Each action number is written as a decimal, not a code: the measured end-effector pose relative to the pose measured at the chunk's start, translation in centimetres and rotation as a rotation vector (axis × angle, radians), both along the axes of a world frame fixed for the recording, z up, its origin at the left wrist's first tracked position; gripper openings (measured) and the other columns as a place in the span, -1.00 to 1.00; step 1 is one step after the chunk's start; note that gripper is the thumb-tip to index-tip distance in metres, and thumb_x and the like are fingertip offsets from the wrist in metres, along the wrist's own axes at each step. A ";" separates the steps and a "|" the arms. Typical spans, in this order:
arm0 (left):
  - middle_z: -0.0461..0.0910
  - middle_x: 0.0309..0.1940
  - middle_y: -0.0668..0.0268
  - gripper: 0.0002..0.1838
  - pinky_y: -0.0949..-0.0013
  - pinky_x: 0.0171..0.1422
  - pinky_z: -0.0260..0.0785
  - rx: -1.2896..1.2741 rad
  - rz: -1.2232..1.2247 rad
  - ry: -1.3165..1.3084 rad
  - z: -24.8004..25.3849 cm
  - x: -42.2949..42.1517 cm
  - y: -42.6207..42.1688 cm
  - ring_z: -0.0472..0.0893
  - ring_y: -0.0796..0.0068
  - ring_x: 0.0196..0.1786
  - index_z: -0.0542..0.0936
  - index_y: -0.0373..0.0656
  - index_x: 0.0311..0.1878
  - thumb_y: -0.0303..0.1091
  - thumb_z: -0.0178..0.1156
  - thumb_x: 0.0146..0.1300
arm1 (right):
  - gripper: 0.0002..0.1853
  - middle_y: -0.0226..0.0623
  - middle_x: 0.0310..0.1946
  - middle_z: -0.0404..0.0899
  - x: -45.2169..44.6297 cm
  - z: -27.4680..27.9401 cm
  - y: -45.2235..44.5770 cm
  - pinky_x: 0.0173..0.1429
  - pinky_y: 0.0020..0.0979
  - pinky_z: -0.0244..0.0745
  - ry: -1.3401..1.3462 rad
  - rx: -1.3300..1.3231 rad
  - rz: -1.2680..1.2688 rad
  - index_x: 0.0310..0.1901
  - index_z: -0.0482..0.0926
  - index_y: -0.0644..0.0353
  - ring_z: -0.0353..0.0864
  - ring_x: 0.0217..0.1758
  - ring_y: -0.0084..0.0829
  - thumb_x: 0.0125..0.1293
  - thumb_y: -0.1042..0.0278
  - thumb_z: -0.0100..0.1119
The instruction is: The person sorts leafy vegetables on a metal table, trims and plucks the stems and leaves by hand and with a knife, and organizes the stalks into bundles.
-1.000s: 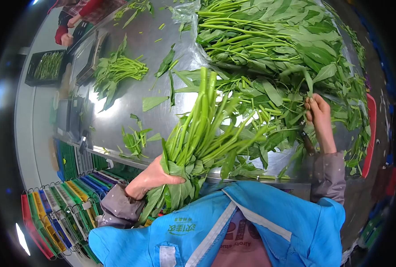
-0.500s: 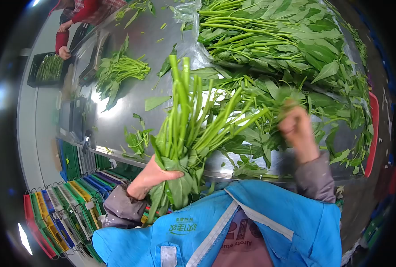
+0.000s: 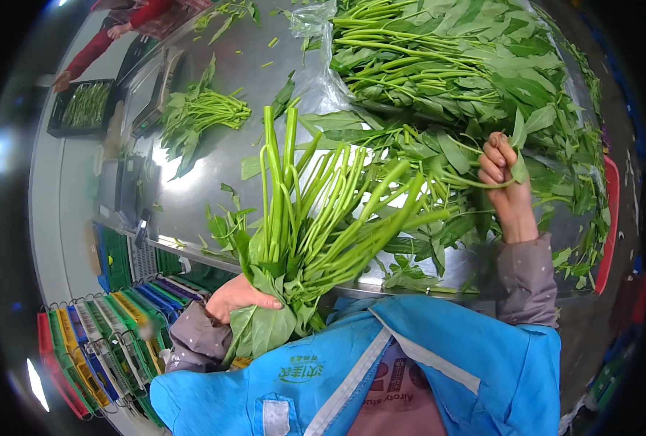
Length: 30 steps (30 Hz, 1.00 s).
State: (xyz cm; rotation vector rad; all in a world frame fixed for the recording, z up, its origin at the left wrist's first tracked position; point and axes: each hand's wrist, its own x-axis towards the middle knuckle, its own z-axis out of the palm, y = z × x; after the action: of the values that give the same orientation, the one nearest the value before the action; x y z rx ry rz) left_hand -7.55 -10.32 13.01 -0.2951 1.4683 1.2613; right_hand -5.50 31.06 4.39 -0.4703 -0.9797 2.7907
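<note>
Left grip: greens bunch (leafy); right grip: sprig.

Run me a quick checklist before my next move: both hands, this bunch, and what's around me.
1. Left hand grip on the bunch of leafy greens: ok, closed around its leafy end.
2. Right hand holding a leafy stem: ok.
3. That stem clear of the loose greens: cannot tell, they overlap.
4. Stem ends level: not ok, uneven and fanned out.
5. Co-worker's hands clear of the bunch: ok, off to your left.
</note>
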 end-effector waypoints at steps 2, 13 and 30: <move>0.45 0.01 0.23 -0.27 0.32 0.14 0.27 -0.006 -0.032 0.043 -0.7 -0.1 -0.6 0.45 0.38 0.04 0.33 -0.25 0.14 -0.67 0.30 -0.23 | -0.81 -0.60 -0.59 0.31 0.5 -0.3 0.4 -0.66 -0.69 -0.03 0.002 0.062 0.099 -0.26 0.39 0.16 0.14 -0.67 -0.80 0.30 0.22 -0.06; 0.24 0.20 0.22 -0.10 0.34 0.30 0.01 0.335 -0.679 -0.039 -2.5 -1.8 0.9 0.20 0.42 0.23 0.14 -0.24 0.26 -0.45 0.41 -0.20 | -0.84 -0.41 -0.46 0.48 1.0 -1.6 -5.6 -0.55 -0.71 0.28 -0.069 0.284 0.666 -0.29 0.48 0.23 0.42 -0.56 -0.72 0.20 0.36 -0.04; 0.54 -0.48 0.07 -0.19 0.11 -0.26 0.34 -0.282 -1.014 0.759 1.4 0.1 6.1 0.52 0.00 -0.35 0.19 -0.07 0.17 -0.21 0.30 -0.23 | -0.79 -0.53 -0.62 0.36 4.9 -1.0 -11.6 -0.50 -0.62 0.20 0.091 0.708 0.676 -0.18 0.52 0.20 0.30 -0.55 -0.71 0.11 0.41 0.15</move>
State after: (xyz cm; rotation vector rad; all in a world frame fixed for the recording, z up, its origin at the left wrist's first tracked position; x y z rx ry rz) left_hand -7.49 -4.27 14.44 0.7624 2.0235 0.3081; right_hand -0.65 19.44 3.37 0.1182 -2.3006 2.6118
